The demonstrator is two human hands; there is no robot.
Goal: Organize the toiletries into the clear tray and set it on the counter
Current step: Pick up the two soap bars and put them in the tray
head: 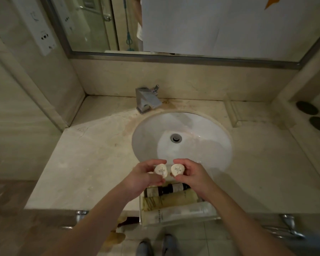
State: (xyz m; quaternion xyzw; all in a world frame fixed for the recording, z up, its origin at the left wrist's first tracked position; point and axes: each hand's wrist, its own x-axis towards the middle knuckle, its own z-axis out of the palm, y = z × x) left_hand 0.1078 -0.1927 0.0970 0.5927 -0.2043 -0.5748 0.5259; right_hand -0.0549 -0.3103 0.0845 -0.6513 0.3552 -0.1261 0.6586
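My left hand (pixel 146 175) pinches a small round white soap packet (pixel 160 170). Right beside it, my right hand (pixel 192 174) pinches a second round white soap packet (pixel 177 169). Both packets hover above the near rim of the sink, over the far end of the clear tray (pixel 143 213). The tray sits at the counter's front edge and overhangs it. Inside lie a dark bottle (pixel 172 188), a beige tube (pixel 174 199) and a white tube (pixel 181 212) side by side. My hands hide the tray's far end.
A round white sink (pixel 181 137) with a drain fills the counter's middle. A chrome faucet (pixel 148 99) stands behind it. The beige marble counter (pixel 85 163) spreads left and right. Two dark round discs (pixel 307 108) lie on a ledge at right. A mirror hangs above.
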